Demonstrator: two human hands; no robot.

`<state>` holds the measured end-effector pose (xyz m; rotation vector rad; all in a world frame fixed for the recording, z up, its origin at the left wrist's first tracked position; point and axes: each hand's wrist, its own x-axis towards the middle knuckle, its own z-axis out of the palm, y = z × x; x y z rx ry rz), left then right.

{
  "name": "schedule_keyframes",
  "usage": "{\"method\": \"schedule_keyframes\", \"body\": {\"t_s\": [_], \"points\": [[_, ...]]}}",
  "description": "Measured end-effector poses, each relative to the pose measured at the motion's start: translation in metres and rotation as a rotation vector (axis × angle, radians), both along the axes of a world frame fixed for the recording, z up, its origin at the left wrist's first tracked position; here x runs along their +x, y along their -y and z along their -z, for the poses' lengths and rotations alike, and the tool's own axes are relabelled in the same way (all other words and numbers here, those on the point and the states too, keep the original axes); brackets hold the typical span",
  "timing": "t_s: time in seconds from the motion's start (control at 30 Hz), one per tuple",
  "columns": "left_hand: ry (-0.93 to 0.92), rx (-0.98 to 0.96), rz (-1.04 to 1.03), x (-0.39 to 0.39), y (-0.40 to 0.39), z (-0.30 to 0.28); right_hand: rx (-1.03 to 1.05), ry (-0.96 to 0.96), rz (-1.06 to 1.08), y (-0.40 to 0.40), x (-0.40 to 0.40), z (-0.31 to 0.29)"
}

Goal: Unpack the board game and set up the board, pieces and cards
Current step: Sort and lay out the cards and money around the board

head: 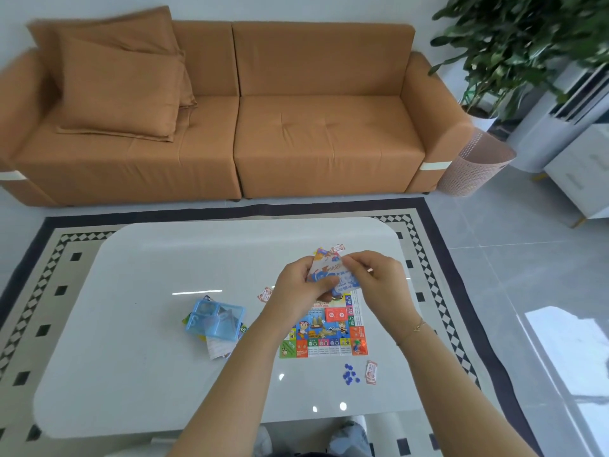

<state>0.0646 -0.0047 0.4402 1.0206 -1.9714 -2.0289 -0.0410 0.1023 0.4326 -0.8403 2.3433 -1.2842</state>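
While both hands point(296, 285) point(372, 278) pinch cards point(329, 273), above board point(329, 334)

A single wide-angle camera sits on the person's head, facing forward and down. It looks steeply onto the near worktop point(148, 324), with the sofa point(230, 127) farther off across the frame's top.

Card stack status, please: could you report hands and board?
Both hands gripping card stack above table. Board laid flat. Nothing obstructing.

Orange sofa point(230, 110), patterned rug point(438, 258), grey tiled floor point(527, 258), leafy plant point(527, 44)
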Motion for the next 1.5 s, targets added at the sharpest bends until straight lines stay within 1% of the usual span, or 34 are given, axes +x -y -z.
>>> {"method": "schedule_keyframes", "body": {"t_s": [0.1, 0.2, 0.27, 0.33, 0.47, 0.63, 0.7, 0.77, 0.9, 1.0, 1.27, 1.4, 1.5], "points": [[-0.005, 0.014, -0.001, 0.001, 0.001, -0.004, -0.068, 0.003, 0.091, -0.003, -0.001, -0.001], [-0.003, 0.048, -0.010, 0.003, 0.000, -0.004, -0.170, 0.067, 0.242, -0.008, -0.006, -0.008], [-0.007, 0.075, 0.000, 0.004, -0.001, -0.007, -0.215, 0.082, 0.287, -0.011, -0.013, -0.016], [-0.015, 0.091, 0.018, 0.003, -0.001, -0.011, -0.174, 0.031, 0.236, -0.011, -0.019, -0.025], [-0.014, 0.079, 0.034, 0.002, 0.001, -0.020, -0.063, -0.042, 0.019, -0.011, -0.029, -0.043], [0.018, 0.052, 0.138, 0.005, 0.002, -0.025, 0.108, -0.205, -0.222, -0.012, -0.030, -0.048], [0.040, 0.029, 0.173, 0.005, 0.004, -0.028, 0.168, -0.250, -0.274, -0.010, -0.028, -0.050], [0.052, 0.023, 0.205, 0.006, 0.004, -0.030, 0.174, -0.246, -0.261, -0.008, -0.026, -0.052], [0.082, -0.017, 0.282, 0.010, 0.003, -0.034, 0.098, -0.219, -0.257, -0.008, -0.017, -0.057], [0.098, -0.028, 0.333, 0.011, 0.003, -0.036, 0.129, -0.182, -0.287, -0.007, -0.014, -0.058], [0.086, -0.001, 0.311, 0.012, 0.002, -0.029, 0.196, -0.145, -0.332, -0.003, -0.017, -0.054], [0.096, 0.007, 0.322, 0.012, 0.004, -0.026, 0.171, -0.182, -0.346, -0.004, -0.019, -0.049], [0.102, 0.004, 0.315, 0.013, 0.004, -0.021, 0.121, -0.181, -0.279, -0.006, -0.021, -0.046]]}}
